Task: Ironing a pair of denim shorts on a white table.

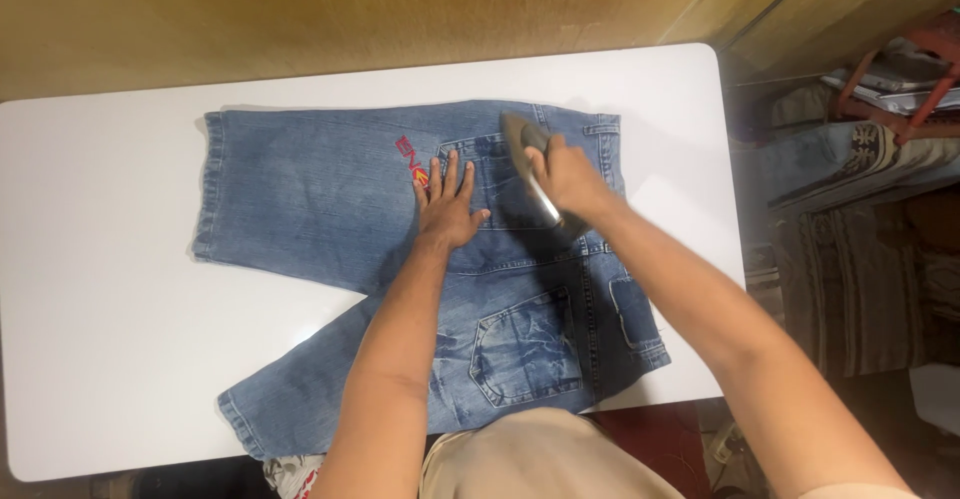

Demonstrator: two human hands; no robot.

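My left hand (448, 204) presses flat, fingers spread, on the denim shorts (400, 259). My right hand (568, 174) grips the iron (535, 174) on them, atop the white table (100, 309).

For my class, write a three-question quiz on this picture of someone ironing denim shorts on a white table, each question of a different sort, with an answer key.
1. True or false: the left hand lies flat on the denim shorts.
2. Which hand grips the iron? A) left hand B) right hand C) both
3. Fill in: the shorts are spread on a ___ table.

Key
1. True: the palm is down, with fingers spread beside the red stitched design.
2. B: the right hand is closed around the iron's handle.
3. White.
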